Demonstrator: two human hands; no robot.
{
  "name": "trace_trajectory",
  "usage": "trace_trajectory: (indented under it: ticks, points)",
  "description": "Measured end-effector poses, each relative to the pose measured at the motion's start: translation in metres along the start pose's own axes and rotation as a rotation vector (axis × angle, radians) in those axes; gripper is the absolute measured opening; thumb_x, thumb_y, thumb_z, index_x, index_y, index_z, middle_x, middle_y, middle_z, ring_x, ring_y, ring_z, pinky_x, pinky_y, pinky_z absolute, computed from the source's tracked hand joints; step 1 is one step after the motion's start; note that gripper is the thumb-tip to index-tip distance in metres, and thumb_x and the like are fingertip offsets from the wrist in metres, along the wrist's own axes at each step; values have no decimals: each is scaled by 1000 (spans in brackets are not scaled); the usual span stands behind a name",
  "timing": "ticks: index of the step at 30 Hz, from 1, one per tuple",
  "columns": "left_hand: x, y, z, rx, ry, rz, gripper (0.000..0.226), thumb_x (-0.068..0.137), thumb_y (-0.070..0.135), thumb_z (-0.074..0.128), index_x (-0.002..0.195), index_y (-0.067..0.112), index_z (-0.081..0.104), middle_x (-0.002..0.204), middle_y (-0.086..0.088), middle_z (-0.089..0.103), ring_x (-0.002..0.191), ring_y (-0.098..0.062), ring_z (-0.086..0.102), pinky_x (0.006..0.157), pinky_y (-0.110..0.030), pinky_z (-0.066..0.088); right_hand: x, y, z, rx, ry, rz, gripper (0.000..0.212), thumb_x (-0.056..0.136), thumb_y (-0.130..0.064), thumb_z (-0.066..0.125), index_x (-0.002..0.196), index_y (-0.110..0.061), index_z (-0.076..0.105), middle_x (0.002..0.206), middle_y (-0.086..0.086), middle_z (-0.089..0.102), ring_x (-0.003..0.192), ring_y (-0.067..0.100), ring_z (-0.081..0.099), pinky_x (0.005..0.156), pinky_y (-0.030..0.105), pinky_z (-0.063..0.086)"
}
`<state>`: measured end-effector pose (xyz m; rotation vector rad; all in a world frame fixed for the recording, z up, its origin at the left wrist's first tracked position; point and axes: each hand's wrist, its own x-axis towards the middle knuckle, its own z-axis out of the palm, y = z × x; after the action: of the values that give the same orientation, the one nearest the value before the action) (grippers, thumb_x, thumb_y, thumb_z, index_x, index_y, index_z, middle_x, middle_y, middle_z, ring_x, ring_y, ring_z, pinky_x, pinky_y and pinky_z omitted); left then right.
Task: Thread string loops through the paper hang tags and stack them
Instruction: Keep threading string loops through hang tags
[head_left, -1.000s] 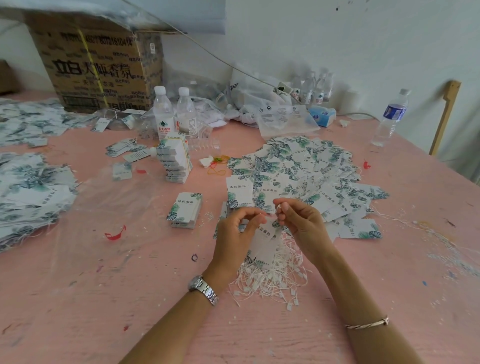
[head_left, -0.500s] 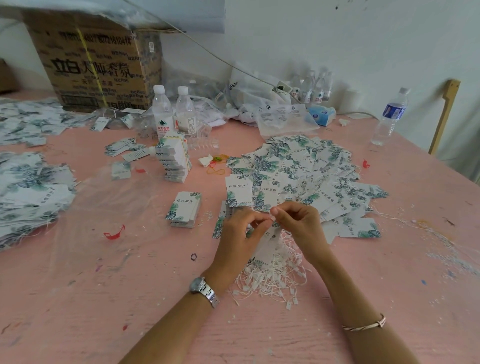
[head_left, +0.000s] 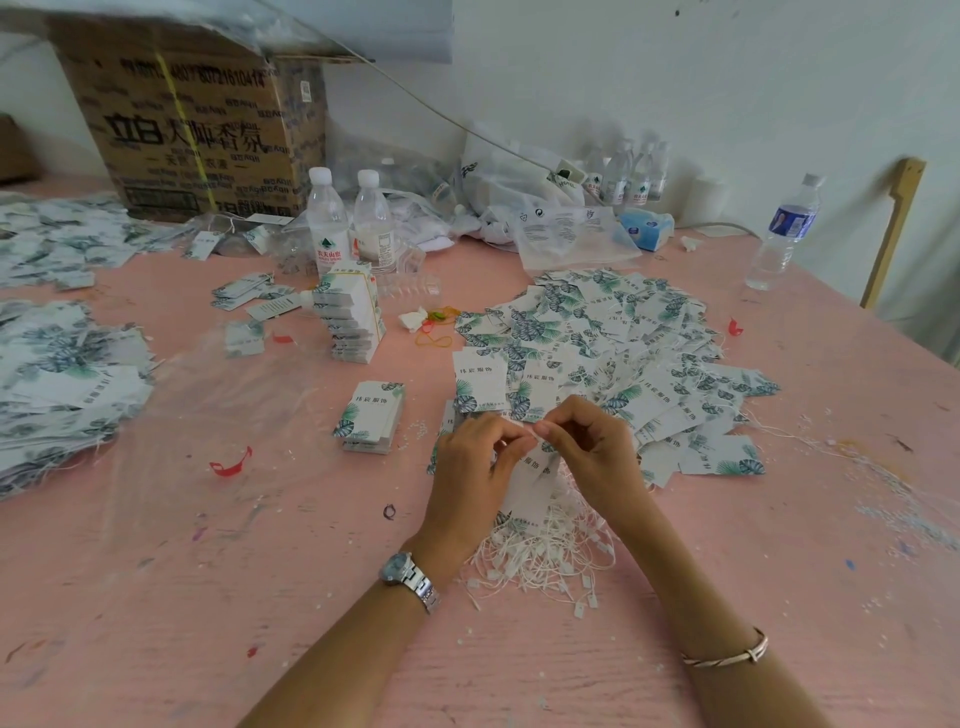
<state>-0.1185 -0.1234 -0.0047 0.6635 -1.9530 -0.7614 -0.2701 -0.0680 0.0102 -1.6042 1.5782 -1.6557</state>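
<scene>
— Where is the tag that's being worked on?

— Between both hands, at the near edge of the spread. The left hand (head_left: 478, 462) pinches the white paper hang tag with green leaf print (head_left: 535, 470) near its far end, fingers curled. The tag's long axis runs from the fingertips back toward the person, over the tangled pile of white string loops (head_left: 545, 561).

— And the right hand (head_left: 592, 452)?

— Its thumb and forefinger are closed tight on a thin white string loop (head_left: 529, 430) (too fine to tell whether it has passed the hole), touching the left fingertips at the tag's far end.

— Which way should the pull go?

— Rightward, I judge, away from the left hand. For stacking, the small neat stack of leaf-print tags (head_left: 371, 415) lies to the left on the pink table (head_left: 208, 597), so the left hand is nearer.
</scene>
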Motion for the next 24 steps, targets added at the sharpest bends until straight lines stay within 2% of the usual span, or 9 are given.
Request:
trace_trajectory:
  ticks: [3, 9, 15, 17, 20, 24]
  points:
    - [0, -1, 0, 6, -2, -4, 14, 95, 29, 65, 91, 16, 68, 84, 15, 59, 80, -15, 59, 80, -53, 49, 1, 1, 0, -12, 3, -16, 14, 89, -10, 70, 78, -4, 64, 58, -7, 48, 51, 3, 34, 51, 17, 29]
    - [0, -1, 1, 16, 7, 17, 16, 95, 29, 66, 90, 14, 67, 82, 13, 58, 76, -16, 59, 76, -53, 50, 0, -1, 2, -29, 27, -70, 19, 86, -20, 71, 78, -3, 66, 64, -5, 52, 55, 9, 39, 53, 22, 32]
    - [0, -2, 0, 64, 0, 64, 17, 96, 30, 64, 89, 16, 64, 82, 13, 58, 72, -15, 58, 73, -53, 50, 0, -1, 0, -85, 28, -88, 18, 86, -17, 72, 77, -2, 69, 64, -10, 52, 54, 3, 38, 53, 19, 31]
    - [-1, -2, 0, 86, -3, 91, 15, 97, 31, 64, 89, 18, 64, 82, 14, 58, 71, -12, 57, 73, -51, 49, 0, -2, 0, -46, 11, -60, 21, 86, -19, 70, 78, 0, 68, 61, -2, 53, 53, 8, 38, 51, 23, 30]
    - [-2, -3, -1, 113, 2, 104, 16, 97, 34, 62, 89, 20, 63, 83, 15, 59, 72, -9, 58, 76, -46, 47, -1, -3, 0, 35, -22, -24, 25, 87, -21, 69, 79, 3, 67, 61, 22, 53, 52, 20, 37, 50, 34, 28]
    - [-2, -2, 0, 127, -1, 94, 16, 97, 38, 60, 89, 25, 60, 84, 18, 57, 72, -7, 57, 77, -38, 41, -1, -4, -1, 47, -38, -13, 25, 87, -21, 68, 79, 3, 67, 60, 24, 51, 51, 21, 36, 49, 33, 27]
